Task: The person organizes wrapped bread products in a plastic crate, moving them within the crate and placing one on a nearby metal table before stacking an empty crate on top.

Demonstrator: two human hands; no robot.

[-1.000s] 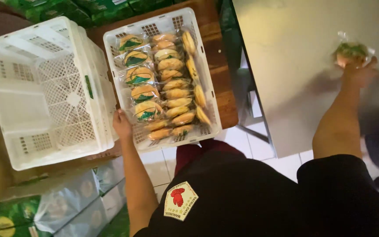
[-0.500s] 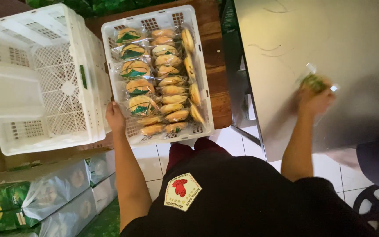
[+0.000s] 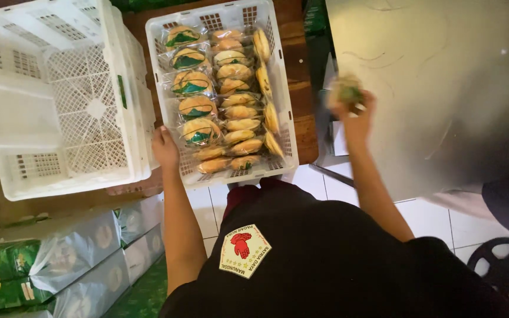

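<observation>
- L hand (image 3: 165,147) rests on the near-left rim of the white crate (image 3: 284,126), fingers curled over the edge; closed on the rim, holding no pastry.
- R hand (image 3: 357,115) is raised over the grey bench (image 3: 443,76), right of the crate, grip closed around one wrapped pastry (image 3: 346,91), blurred.
- Crate sits on a wooden top (image 3: 304,59); it's nearly packed w/ wrapped pastries (image 3: 219,94) in rows: flat ones left, stacked mid, some on edge along the right.
- Judgement: crate approx. full, little room left; one pastry in hand, outside the crate.
- Empty white crate (image 3: 60,100) tilted to the left, touching the full one.
- Bagged green boxes (image 3: 42,265) near-left on the floor.
</observation>
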